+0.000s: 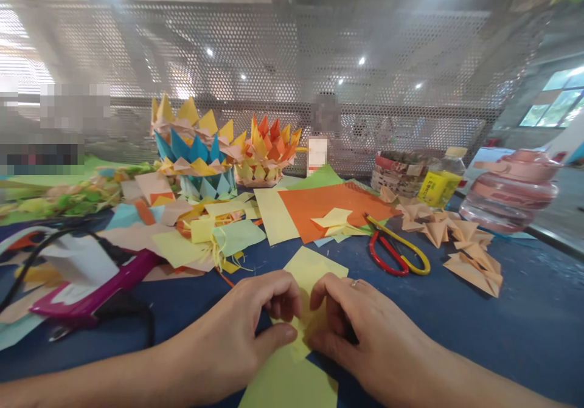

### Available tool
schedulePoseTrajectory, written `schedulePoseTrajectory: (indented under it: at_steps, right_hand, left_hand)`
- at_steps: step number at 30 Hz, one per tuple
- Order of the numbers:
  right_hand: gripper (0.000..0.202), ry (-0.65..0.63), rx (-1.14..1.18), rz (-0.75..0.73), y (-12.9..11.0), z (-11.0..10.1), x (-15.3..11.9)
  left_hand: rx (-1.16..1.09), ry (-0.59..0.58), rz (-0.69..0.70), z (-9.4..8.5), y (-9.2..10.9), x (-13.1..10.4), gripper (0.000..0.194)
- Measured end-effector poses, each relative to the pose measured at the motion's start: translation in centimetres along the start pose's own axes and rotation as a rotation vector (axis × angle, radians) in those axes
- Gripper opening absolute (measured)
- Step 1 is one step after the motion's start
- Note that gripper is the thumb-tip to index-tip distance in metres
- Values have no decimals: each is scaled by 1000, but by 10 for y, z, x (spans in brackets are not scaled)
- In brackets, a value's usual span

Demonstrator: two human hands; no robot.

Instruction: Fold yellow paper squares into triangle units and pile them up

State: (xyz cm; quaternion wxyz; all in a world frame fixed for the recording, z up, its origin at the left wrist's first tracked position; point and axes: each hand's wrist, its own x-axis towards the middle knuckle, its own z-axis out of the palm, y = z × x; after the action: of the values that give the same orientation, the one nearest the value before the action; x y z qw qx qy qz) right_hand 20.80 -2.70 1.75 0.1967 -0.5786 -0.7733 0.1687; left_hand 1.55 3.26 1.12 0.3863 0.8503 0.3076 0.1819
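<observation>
Yellow-green paper [314, 268] lies on the dark blue table, partly hidden under both hands. A further yellow-green sheet [292, 380] extends below it to the bottom edge. My left hand [262, 323] rests at the paper's left side with curled fingers, its thumb and fingertips apart. Opposite it, my right hand [344, 323], with a ring on one finger, bends its fingers down at the paper's right side. Its thumb and index finger touch or nearly touch the paper; whether either hand pinches it is hard to see.
Red-and-yellow scissors [399, 250] lie ahead to the right, near folded tan pieces [474, 256]. A purple glue gun [95, 289] with a black cable lies left. Paper crowns [198, 152], an orange sheet [328, 204], a yellow-labelled bottle [440, 183] and a pink jug [513, 192] stand or lie behind.
</observation>
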Motion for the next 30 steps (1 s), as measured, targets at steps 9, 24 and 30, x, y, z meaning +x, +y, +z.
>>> schedulePoseTrajectory:
  at_steps: [9,24,30]
  right_hand:
    - [20,-33,21,-38,2,-2,-1]
    - [36,-21,170,-297,12,-3,6]
    - [19,16,117,-498,12,-8,13]
  left_hand:
    - [64,-1,47,1,-1,-5,22]
    - [476,257,453,9,-2,-23,38]
    - [568,331,531,8,2,-24,39]
